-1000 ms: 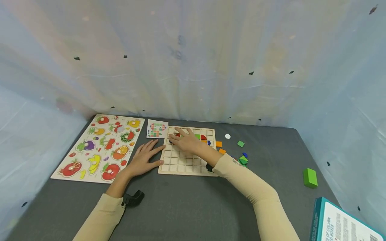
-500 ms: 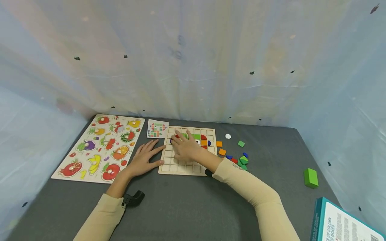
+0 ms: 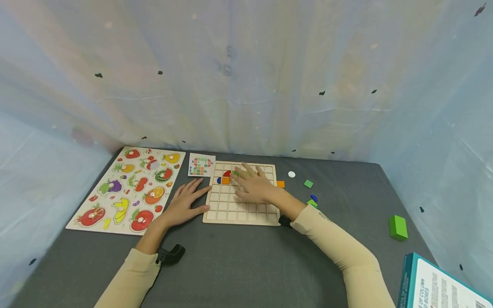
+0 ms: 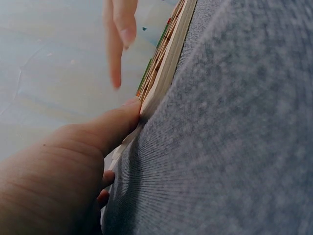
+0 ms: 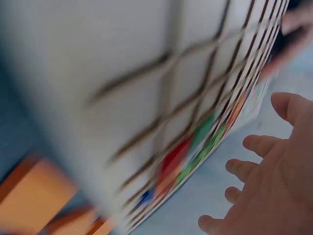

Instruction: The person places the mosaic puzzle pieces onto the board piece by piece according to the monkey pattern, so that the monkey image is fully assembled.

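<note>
A wooden grid board (image 3: 227, 214) lies on the dark table, with coloured pieces set in its upper squares. At the pieces' left end are a red piece (image 3: 227, 173), a blue piece (image 3: 219, 180) and an orange square (image 3: 225, 181). My right hand (image 3: 254, 187) hovers over the board with fingers spread, hiding several pieces; the right wrist view shows nothing in its grasp. My left hand (image 3: 185, 205) lies flat at the board's left edge. In the left wrist view its thumb (image 4: 117, 125) touches the board's side (image 4: 168, 73).
A pattern card (image 3: 201, 164) lies behind the left hand, beside a fruit puzzle board (image 3: 131, 196). Right of the grid are a white disc (image 3: 292, 174), an orange square (image 3: 280, 184) and green pieces (image 3: 308, 184). Farther right sit a green block (image 3: 398, 227) and a teal-edged box (image 3: 443, 282).
My right hand has shifted to the right across the board, uncovering the red, blue and orange pieces at the left end. The left hand has stayed in place.
</note>
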Tool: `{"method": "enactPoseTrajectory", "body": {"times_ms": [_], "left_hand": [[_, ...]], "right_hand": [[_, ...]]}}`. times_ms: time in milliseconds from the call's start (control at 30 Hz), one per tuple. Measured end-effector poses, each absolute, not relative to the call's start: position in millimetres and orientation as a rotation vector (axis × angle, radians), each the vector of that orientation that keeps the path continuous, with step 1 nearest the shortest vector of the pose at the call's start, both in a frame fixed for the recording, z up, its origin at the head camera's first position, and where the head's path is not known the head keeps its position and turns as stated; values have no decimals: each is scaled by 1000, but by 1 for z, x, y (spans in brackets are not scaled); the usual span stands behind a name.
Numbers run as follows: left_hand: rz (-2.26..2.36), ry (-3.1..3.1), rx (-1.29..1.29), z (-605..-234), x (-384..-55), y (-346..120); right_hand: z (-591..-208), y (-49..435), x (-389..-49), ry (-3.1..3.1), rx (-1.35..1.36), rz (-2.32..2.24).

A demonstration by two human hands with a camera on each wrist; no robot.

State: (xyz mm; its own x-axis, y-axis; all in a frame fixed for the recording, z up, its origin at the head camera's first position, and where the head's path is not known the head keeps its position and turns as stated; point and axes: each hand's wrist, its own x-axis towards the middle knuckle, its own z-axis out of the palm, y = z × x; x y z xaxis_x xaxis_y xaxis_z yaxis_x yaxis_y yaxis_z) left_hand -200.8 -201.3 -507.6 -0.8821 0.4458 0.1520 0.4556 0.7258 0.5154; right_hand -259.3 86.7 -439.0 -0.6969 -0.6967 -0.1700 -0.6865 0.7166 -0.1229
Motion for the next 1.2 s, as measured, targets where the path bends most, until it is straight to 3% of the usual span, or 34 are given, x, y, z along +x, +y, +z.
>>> {"method": "enactPoseTrajectory", "body": {"times_ms": [233, 400, 1200], "left_hand": [[-852, -2915, -756, -508, -200, -203], [-856, -2904, -750, -508, -199, -205], [-846, -2884, -768, -511, -201, -202]], "right_hand": [[-436, 172, -276, 2860, -814, -239], [-445, 208, -287, 2939, -656, -236], [-448, 223, -305, 2868, -480, -517]]}}
